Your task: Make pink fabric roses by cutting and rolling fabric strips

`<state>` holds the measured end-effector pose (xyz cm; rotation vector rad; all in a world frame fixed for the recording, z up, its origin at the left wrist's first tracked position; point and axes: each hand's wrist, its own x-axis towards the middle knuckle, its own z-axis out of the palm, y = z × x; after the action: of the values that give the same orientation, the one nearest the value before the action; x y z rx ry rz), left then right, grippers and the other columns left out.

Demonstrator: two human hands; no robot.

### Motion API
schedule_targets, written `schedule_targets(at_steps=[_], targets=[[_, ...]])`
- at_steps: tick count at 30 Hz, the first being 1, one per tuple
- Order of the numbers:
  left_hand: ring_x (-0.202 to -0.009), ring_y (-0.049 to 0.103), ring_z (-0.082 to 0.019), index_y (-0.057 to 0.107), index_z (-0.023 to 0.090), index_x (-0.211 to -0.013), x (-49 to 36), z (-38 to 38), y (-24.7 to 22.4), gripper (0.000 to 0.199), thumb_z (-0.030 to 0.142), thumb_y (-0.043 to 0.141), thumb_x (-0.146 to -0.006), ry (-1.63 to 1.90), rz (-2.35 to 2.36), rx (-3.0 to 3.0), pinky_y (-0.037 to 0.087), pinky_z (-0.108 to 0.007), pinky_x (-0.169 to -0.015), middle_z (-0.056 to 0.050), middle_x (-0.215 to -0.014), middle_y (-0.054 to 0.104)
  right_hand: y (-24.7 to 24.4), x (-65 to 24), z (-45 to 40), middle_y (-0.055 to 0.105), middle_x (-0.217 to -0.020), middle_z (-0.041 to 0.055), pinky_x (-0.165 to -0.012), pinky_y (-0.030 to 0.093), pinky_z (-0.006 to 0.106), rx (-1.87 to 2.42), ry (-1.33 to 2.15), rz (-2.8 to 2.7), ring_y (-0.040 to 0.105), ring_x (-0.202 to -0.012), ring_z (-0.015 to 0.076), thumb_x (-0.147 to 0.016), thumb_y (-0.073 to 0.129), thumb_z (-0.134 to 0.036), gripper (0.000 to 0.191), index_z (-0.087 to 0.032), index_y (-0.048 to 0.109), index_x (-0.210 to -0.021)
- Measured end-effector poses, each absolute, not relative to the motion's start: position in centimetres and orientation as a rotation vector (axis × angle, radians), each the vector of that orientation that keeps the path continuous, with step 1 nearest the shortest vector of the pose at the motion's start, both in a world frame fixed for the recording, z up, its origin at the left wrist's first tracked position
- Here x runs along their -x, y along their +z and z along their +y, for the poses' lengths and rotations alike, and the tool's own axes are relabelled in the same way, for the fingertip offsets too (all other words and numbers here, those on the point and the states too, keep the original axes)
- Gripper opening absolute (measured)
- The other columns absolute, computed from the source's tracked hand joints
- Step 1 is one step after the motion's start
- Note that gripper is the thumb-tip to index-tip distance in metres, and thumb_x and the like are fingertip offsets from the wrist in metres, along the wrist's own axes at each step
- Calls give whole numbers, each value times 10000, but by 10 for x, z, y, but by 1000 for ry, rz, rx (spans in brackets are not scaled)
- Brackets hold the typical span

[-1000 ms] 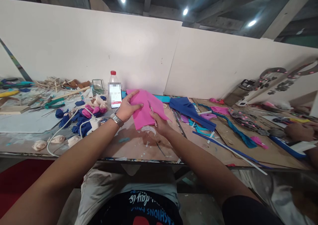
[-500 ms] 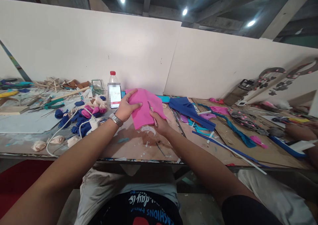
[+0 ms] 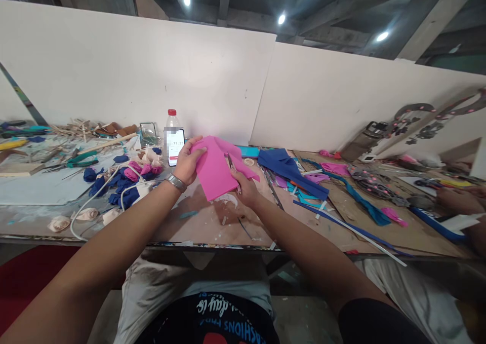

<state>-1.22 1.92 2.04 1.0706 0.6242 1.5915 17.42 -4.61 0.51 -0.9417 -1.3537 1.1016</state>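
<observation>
A bright pink sheet (image 3: 216,174), cloth or crepe paper, is held up over the middle of the worktable. My left hand (image 3: 189,162) grips its left edge, with the thumb on top and the other fingers partly hidden behind. In my right hand (image 3: 245,186) is a pair of scissors (image 3: 230,162). The blades are at a slit in the sheet, and a strip of pink hangs off to the right of them. My fingers wrap the handles, which are mostly covered.
A phone (image 3: 176,146) leans on a red-capped bottle (image 3: 172,118) behind my left hand. Blue and pink rolled pieces (image 3: 125,194) and a white cable (image 3: 78,215) lie left. Blue fabric (image 3: 283,164) and a thin white stick (image 3: 364,232) lie right. Another person's hand (image 3: 453,202) shows far right.
My left hand has shifted slightly left along the sheet, its thumb now nearer the edge. The sheet's cut part has parted wider to the right of the scissors.
</observation>
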Motion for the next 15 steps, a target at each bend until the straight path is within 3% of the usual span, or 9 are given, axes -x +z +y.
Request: schedule_targets(at_steps=[6, 15], targets=[[-801, 647, -146, 596, 223, -1118, 15, 30, 16, 525, 334, 813, -653, 1611, 708, -939, 533, -277, -730, -22, -1028, 689, 12, -179, -49, 372, -509, -28, -541, 375, 312, 859, 1014, -1468, 359, -517, 137, -723, 674, -711, 553, -244, 456, -523], [-707, 646, -136, 569, 268, -1169, 15, 36, 10, 500, 278, 768, -710, 1551, 846, -785, 526, -262, -639, 13, -877, 661, 28, -209, -25, 348, -553, -11, -498, 349, 288, 674, 707, -1153, 406, -529, 144, -846, 553, -728, 587, -242, 408, -551]])
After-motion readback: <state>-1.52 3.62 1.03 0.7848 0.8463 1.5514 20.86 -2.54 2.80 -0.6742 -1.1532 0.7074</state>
